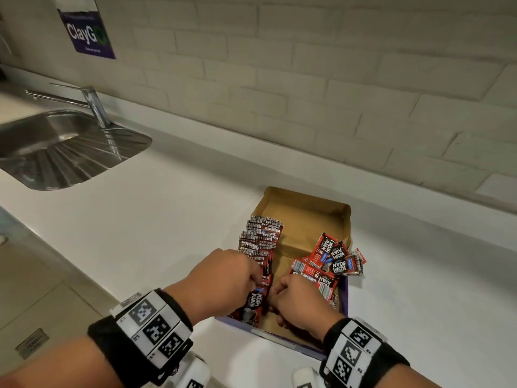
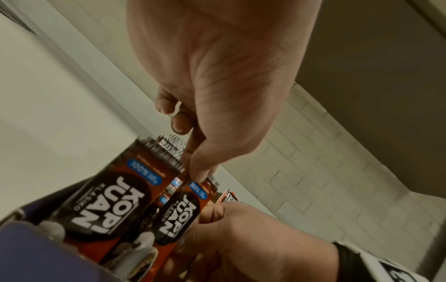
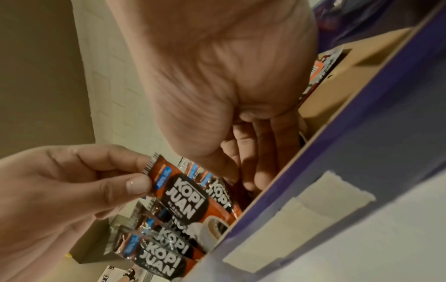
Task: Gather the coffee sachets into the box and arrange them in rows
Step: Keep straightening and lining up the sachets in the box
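Observation:
An open cardboard box (image 1: 307, 196) with purple outer walls stands on the white counter (image 1: 167, 219). Along its left side, several red-and-black coffee sachets (image 1: 260, 236) stand in a row. A loose pile of sachets (image 1: 333, 259) lies at the box's right side, some hanging over the rim. At the box's near left, both hands meet over one sachet (image 2: 178, 209). My left hand (image 1: 251, 275) pinches its top edge between thumb and fingers. My right hand (image 1: 275, 298), fingers curled down inside the box, pinches its side. The right wrist view shows the sachet (image 3: 183, 194) just inside the near purple wall (image 3: 362, 152).
A steel sink (image 1: 56, 147) with a tap (image 1: 92, 105) is set in the counter at the far left. A tiled wall runs behind the box, with a purple poster (image 1: 86, 29) on it. The counter's front edge drops to the floor at the left.

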